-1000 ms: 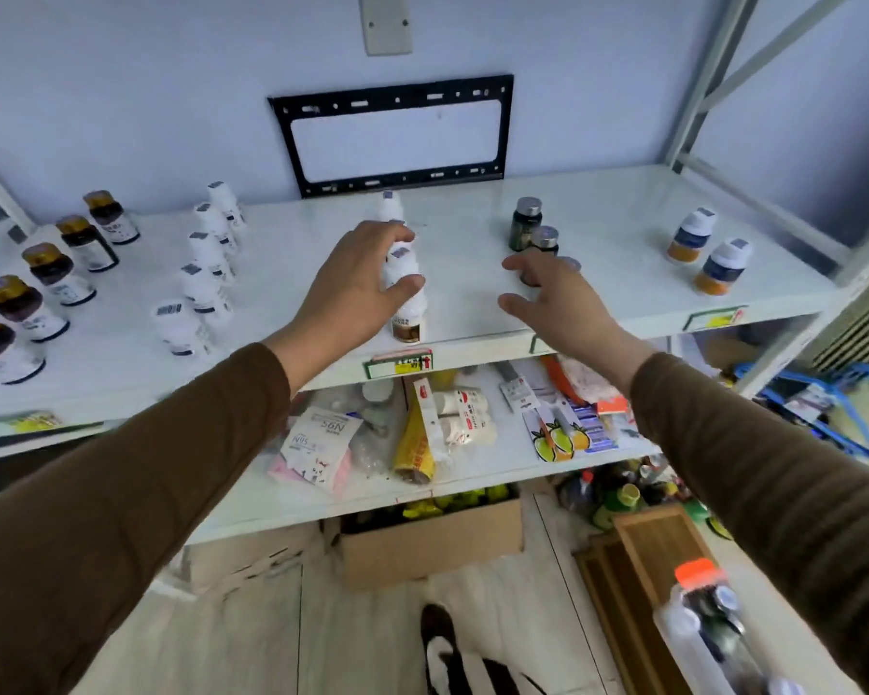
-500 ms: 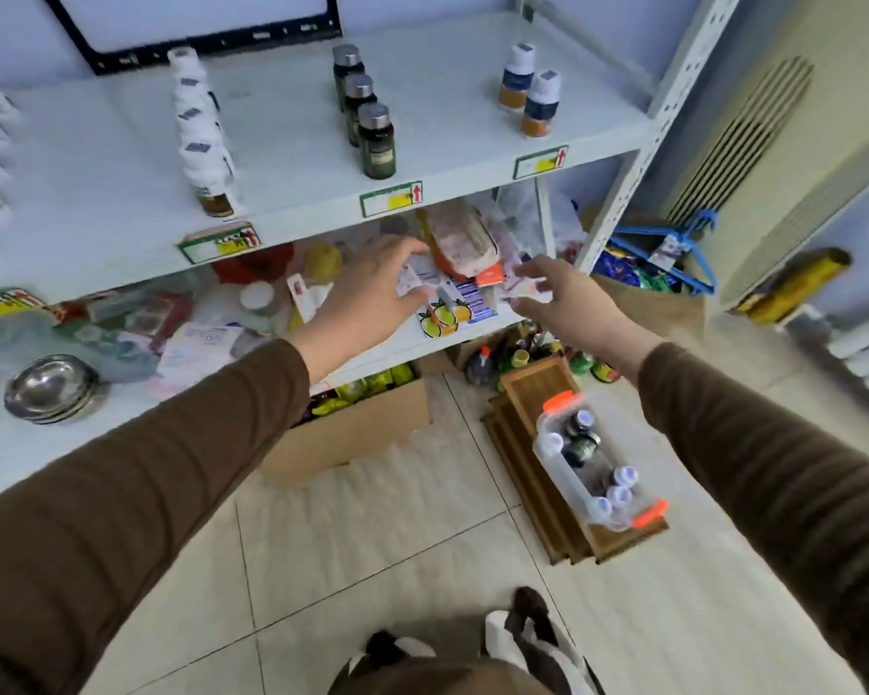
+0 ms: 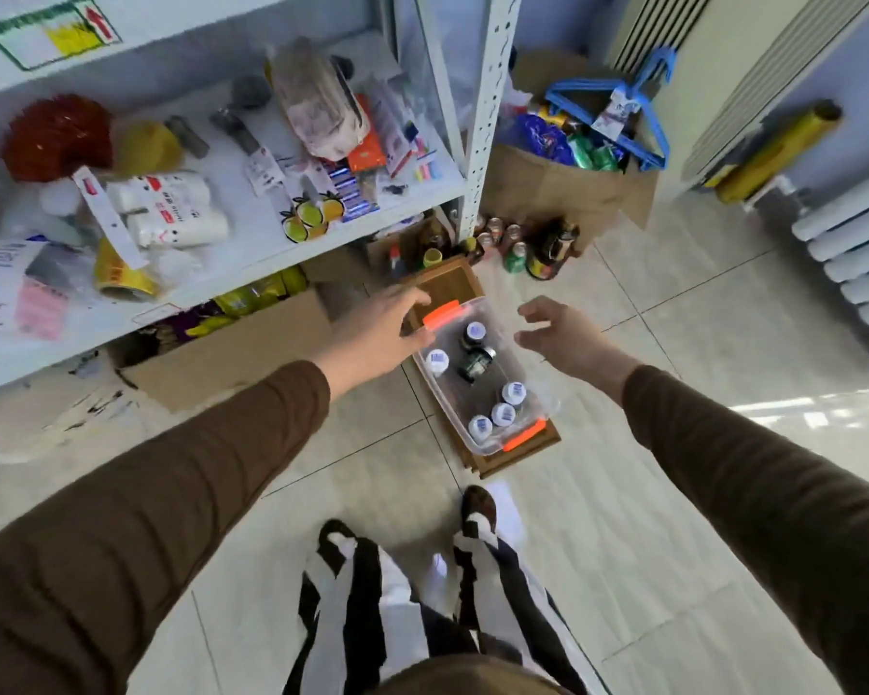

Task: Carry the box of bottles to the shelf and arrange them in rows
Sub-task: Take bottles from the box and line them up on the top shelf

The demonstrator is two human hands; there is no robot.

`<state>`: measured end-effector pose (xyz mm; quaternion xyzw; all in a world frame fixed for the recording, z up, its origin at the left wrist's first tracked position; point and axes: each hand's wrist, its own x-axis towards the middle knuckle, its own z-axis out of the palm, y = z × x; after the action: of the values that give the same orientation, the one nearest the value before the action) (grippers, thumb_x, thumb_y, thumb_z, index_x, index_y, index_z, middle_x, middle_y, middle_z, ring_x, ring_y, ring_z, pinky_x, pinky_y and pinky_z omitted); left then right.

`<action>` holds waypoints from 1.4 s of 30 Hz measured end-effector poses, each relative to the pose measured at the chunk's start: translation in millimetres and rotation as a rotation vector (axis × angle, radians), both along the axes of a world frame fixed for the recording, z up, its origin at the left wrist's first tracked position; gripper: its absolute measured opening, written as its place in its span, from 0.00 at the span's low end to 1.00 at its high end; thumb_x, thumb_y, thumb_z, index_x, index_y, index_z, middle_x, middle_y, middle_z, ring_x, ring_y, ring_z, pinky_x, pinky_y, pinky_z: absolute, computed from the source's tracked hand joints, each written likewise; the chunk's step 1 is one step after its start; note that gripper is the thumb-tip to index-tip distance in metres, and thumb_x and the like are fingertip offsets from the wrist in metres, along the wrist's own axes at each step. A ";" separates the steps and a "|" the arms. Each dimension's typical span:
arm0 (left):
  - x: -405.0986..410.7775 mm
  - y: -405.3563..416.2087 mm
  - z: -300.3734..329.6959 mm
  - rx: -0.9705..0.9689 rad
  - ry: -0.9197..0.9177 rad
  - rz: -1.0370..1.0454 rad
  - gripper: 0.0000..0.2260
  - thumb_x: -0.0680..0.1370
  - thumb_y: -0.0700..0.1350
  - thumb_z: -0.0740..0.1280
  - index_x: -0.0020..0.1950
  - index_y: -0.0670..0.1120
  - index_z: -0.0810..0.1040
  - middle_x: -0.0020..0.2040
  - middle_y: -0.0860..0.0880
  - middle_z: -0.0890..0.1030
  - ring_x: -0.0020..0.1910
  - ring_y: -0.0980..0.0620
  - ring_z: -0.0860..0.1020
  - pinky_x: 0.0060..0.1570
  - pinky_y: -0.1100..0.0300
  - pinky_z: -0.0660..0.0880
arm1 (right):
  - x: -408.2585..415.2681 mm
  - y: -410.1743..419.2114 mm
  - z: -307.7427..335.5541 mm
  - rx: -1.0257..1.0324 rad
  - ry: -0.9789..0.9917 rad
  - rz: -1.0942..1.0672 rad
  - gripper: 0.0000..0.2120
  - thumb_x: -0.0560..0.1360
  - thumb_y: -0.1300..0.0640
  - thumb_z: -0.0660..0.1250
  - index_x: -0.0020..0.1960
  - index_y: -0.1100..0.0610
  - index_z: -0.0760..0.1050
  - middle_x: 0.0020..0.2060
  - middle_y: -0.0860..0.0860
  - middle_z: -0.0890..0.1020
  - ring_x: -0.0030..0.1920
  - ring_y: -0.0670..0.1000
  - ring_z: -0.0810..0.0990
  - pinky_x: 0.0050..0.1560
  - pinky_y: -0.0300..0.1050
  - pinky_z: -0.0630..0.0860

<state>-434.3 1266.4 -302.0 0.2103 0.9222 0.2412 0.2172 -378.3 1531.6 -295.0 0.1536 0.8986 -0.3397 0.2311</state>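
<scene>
While both hands hang loose and spread, left hand [image 3: 380, 329] over the box's [image 3: 537, 393] orange latch [image 3: 441, 313], right hand [image 3: 560, 333] beside it; box sits on wooden trays [image 3: 515, 456] by the shelf [image 3: 252, 253], bottles [image 3: 477, 363] inside.

Bottles [image 3: 502, 414] in box [image 3: 544, 393], right of shelf [image 3: 477, 143].

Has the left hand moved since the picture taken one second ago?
Yes. The left hand has come down from the bottles on the top shelf to the clear plastic box on the wooden stand by the floor.
</scene>
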 end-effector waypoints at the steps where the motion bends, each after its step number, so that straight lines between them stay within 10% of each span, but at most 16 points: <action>1: 1.8 10.3 -16.7 -0.026 -0.042 -0.005 0.20 0.74 0.58 0.68 0.64 0.55 0.71 0.64 0.51 0.75 0.61 0.48 0.75 0.56 0.54 0.72 | 2.7 7.0 -16.3 -0.003 -0.033 -0.003 0.18 0.75 0.55 0.70 0.64 0.54 0.74 0.61 0.53 0.78 0.57 0.55 0.78 0.57 0.47 0.74; 28: -40.5 101.1 -267.8 -0.829 -0.015 -0.516 0.14 0.80 0.40 0.64 0.66 0.43 0.74 0.61 0.43 0.79 0.60 0.42 0.78 0.55 0.50 0.76 | 15.3 12.4 -294.6 0.148 -0.311 0.232 0.23 0.80 0.48 0.58 0.73 0.56 0.63 0.68 0.56 0.70 0.65 0.61 0.73 0.63 0.57 0.73; 42: -47.4 81.6 -186.7 -0.387 -0.163 -0.217 0.23 0.76 0.45 0.71 0.69 0.43 0.70 0.66 0.41 0.74 0.60 0.41 0.76 0.55 0.50 0.74 | -11.7 16.2 -190.5 -0.038 -0.134 0.083 0.16 0.76 0.57 0.61 0.62 0.48 0.75 0.59 0.54 0.72 0.51 0.57 0.78 0.47 0.42 0.70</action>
<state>-481.8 1348.0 -488.7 0.2425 0.9026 0.0513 0.3520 -390.0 1547.8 -485.6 0.1343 0.8802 -0.3358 0.3074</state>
